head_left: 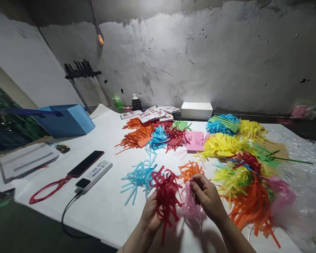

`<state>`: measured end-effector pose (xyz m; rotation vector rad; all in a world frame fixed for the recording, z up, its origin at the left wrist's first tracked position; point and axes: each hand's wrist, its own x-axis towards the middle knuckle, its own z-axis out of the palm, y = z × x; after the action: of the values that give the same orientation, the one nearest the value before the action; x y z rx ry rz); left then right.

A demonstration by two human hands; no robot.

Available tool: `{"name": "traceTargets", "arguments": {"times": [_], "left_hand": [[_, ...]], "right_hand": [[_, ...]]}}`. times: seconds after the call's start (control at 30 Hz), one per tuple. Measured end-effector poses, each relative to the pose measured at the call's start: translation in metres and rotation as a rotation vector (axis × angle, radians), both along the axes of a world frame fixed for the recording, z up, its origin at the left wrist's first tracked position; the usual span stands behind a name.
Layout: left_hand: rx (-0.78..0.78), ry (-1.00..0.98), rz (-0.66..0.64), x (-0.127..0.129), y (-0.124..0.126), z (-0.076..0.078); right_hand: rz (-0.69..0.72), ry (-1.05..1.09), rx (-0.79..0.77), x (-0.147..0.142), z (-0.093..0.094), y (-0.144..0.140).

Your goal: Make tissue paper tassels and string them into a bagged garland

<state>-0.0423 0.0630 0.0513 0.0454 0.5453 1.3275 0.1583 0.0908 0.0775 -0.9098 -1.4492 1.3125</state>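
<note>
A dark red paper tassel point(169, 196), its strips fanned out, is gripped in my left hand point(152, 212) above the table's front. Just to the right, my right hand point(204, 191) pinches with thumb and forefinger; what lies between the fingertips is too small to make out. Below and between the hands lies a pink tassel point(191, 207), partly hidden by my right hand. An orange tassel point(191, 170) sits behind my right fingertips. To the left of the red one a light blue tassel point(139, 177) rests on the white tabletop.
Several fringed paper bundles, such as yellow point(223, 144) and orange point(139, 135), cover the back and right. Clear plastic wrap point(305, 175) lies far right. A phone point(86, 163), a power strip point(94, 175) with a cable, and a blue bin point(65, 121) stand left. A white box point(196, 110) is behind.
</note>
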Motion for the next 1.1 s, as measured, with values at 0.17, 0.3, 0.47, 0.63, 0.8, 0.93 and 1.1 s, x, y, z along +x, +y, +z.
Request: {"name": "traceTargets", "arguments": {"times": [0.17, 0.3, 0.47, 0.63, 0.8, 0.93, 1.1], "left_hand": [[0.023, 0.087, 0.034, 0.031, -0.019, 0.017], [0.135, 0.279, 0.006, 0.050, -0.027, 0.028], [0.164, 0.555, -0.063, 0.043, -0.027, 0.021], [0.099, 0.991, 0.303, -0.009, -0.021, 0.006], [0.530, 1.621, 0.420, -0.017, -0.033, 0.018], [0.781, 1.530, -0.052, 0.015, -0.033, 0.021], [0.440, 1.003, -0.075, 0.024, -0.027, 0.018]], "right_hand": [[0.056, -0.034, 0.073, -0.007, 0.000, -0.006], [0.106, -0.074, 0.140, -0.006, 0.000, -0.007], [0.136, -0.150, 0.226, -0.003, 0.002, -0.008], [0.005, -0.231, 0.243, -0.001, 0.006, -0.005], [0.049, -0.235, 0.208, -0.010, 0.006, -0.011], [0.141, -0.146, 0.098, -0.019, 0.004, -0.019], [0.095, -0.084, -0.011, -0.015, 0.005, -0.017]]}}
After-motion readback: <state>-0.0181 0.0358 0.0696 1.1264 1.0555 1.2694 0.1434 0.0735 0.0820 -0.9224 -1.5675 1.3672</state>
